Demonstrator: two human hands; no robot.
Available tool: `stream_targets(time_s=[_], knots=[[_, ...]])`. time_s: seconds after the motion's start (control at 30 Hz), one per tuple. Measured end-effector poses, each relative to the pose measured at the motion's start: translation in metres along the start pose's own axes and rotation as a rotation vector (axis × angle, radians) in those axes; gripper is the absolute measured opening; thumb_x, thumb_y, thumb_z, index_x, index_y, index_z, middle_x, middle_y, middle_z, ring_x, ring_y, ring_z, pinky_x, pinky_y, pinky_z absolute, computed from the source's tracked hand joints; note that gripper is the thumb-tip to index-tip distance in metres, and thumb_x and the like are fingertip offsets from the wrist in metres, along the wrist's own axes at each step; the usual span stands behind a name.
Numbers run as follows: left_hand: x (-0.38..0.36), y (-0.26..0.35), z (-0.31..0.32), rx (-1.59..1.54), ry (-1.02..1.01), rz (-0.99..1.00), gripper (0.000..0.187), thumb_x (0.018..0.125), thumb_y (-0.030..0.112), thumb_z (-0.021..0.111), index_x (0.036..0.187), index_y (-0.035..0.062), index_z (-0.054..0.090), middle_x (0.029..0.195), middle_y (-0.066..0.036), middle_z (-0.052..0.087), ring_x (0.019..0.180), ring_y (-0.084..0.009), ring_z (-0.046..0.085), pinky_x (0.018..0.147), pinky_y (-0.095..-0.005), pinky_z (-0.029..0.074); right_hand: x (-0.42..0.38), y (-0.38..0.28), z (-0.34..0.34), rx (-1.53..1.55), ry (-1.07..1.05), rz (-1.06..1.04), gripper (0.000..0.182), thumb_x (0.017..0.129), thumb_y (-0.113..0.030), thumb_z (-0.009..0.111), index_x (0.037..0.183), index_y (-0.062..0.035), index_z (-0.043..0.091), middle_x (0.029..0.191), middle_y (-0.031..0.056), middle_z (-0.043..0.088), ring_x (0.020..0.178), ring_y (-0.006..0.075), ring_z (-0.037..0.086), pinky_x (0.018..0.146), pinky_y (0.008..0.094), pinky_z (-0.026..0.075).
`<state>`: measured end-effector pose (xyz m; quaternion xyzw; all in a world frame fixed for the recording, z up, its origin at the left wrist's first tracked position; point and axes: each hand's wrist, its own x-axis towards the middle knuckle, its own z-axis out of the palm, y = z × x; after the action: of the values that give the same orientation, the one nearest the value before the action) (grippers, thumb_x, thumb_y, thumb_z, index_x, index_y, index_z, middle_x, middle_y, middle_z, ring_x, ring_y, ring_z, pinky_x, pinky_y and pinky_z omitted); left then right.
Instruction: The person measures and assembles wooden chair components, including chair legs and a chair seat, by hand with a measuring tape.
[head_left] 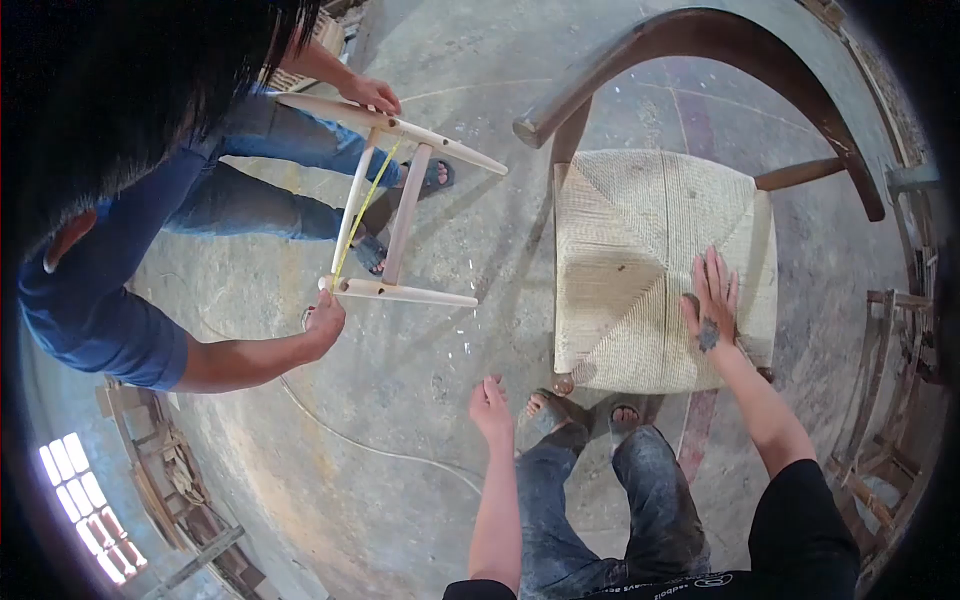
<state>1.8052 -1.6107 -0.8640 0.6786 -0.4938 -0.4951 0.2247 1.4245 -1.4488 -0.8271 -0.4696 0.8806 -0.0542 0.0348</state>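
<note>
Black shirt (800,530) cut off below, markings on yellow tape (367,215) too small to read

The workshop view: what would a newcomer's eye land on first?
Probably the dark wooden armchair on the right, with its sweeping curved back and pale woven seat, on which the wearer's right hand lies spread. Next, at upper left, comes the bright yellow tape measure, stretched slantwise across a pale wooden frame by a co-worker in blue.
</note>
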Motion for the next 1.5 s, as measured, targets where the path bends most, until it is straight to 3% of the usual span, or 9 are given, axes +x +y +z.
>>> stream_targets(time_s=[0.3, 0.5, 0.73, 0.83, 0.93, 1.03, 1.23, 1.37, 1.5], knots=[[0.070, -0.018, 0.039, -0.122, -0.011, 0.225, 0.034, 0.101, 0.028, 0.051, 0.095, -0.0002, 0.068, 0.087, -0.006, 0.067, 0.071, -0.0109, 0.059, 0.063, -0.0267, 0.048, -0.003, 0.004, 0.013, -0.100, -0.033, -0.005, 0.069, 0.098, -0.032, 0.046, 0.154, -0.0090, 0.014, 0.161, 0.0139, 0.006, 0.149, 0.0305, 0.006, 0.118, 0.0547, 0.002], [0.086, 0.006, 0.033, -0.187, 0.054, 0.338, 0.032, 0.101, 0.024, 0.050, 0.092, -0.0007, 0.068, 0.085, -0.005, 0.065, 0.070, -0.0100, 0.058, 0.061, -0.0253, 0.047, 0.089, -0.070, 0.009, 0.333, 0.194, -0.150, 0.061, 0.095, -0.042, 0.055, 0.145, -0.0108, 0.039, 0.156, 0.0123, 0.028, 0.146, 0.0295, 0.023, 0.119, 0.0476, 0.008], [0.074, 0.013, 0.021, -0.157, 0.145, 0.565, 0.028, 0.100, 0.020, 0.051, 0.090, 0.0007, 0.069, 0.080, -0.004, 0.064, 0.069, -0.0094, 0.056, 0.062, -0.0251, 0.046, 0.105, -0.174, 0.031, 0.630, 0.078, -0.735, 0.039, 0.094, -0.041, 0.054, 0.114, -0.0106, 0.067, 0.122, 0.0136, 0.063, 0.128, 0.0250, 0.049, 0.120, 0.0470, 0.009], [0.046, 0.020, 0.006, -0.164, 0.215, 0.571, 0.027, 0.100, 0.019, 0.053, 0.090, 0.0009, 0.069, 0.084, -0.004, 0.066, 0.069, -0.0090, 0.057, 0.062, -0.0249, 0.046, 0.113, -0.169, 0.018, 0.299, -0.181, -0.683, 0.038, 0.094, -0.041, 0.052, 0.084, -0.0103, 0.073, 0.090, 0.0088, 0.070, 0.105, 0.0230, 0.059, 0.119, 0.0478, 0.013], [0.020, 0.035, -0.008, -0.150, 0.241, 0.559, 0.027, 0.100, 0.020, 0.054, 0.088, 0.0006, 0.069, 0.083, -0.003, 0.067, 0.069, -0.0085, 0.057, 0.063, -0.0249, 0.046, 0.112, -0.168, 0.034, 0.404, 0.042, -0.752, 0.048, 0.094, -0.041, 0.050, 0.064, -0.0102, 0.069, 0.070, 0.0057, 0.065, 0.087, 0.0240, 0.059, 0.118, 0.0475, 0.016], [0.002, 0.050, -0.024, -0.061, 0.199, 0.538, 0.028, 0.099, 0.019, 0.054, 0.085, 0.0002, 0.069, 0.081, -0.003, 0.067, 0.069, -0.0083, 0.058, 0.064, -0.0248, 0.047, 0.113, -0.168, 0.042, 0.451, 0.019, -0.712, 0.049, 0.092, -0.044, 0.051, 0.064, -0.0086, 0.070, 0.077, 0.0142, 0.065, 0.093, 0.0264, 0.061, 0.118, 0.0461, 0.016], [-0.049, 0.087, -0.003, 0.066, 0.049, 0.724, 0.028, 0.098, 0.018, 0.053, 0.084, -0.0029, 0.067, 0.078, -0.006, 0.066, 0.070, -0.0112, 0.059, 0.067, -0.0265, 0.047, 0.112, -0.164, 0.036, 0.506, -0.045, -0.714, 0.042, 0.091, -0.036, 0.056, 0.061, -0.0079, 0.066, 0.072, 0.0134, 0.061, 0.086, 0.0265, 0.061, 0.116, 0.0471, 0.021], [-0.056, 0.080, 0.037, 0.141, -0.036, 0.944, 0.013, 0.089, 0.011, 0.062, 0.088, -0.0008, 0.068, 0.083, -0.013, 0.068, 0.080, -0.0250, 0.066, 0.072, -0.0341, 0.050, 0.140, -0.145, 0.103, 0.945, -0.108, -0.787, 0.043, 0.091, -0.039, 0.054, 0.062, -0.0093, 0.066, 0.068, 0.0148, 0.060, 0.080, 0.0293, 0.061, 0.113, 0.0479, 0.026], [-0.072, 0.089, 0.070, 0.172, -0.161, 1.049, 0.011, 0.086, 0.011, 0.067, 0.085, 0.0003, 0.068, 0.083, -0.015, 0.068, 0.082, -0.0311, 0.066, 0.073, -0.0365, 0.051, 0.108, -0.165, 0.030, 0.453, 0.016, -0.759, 0.046, 0.092, -0.044, 0.052, 0.066, -0.0105, 0.070, 0.073, 0.0170, 0.064, 0.086, 0.0297, 0.063, 0.112, 0.0475, 0.026]])
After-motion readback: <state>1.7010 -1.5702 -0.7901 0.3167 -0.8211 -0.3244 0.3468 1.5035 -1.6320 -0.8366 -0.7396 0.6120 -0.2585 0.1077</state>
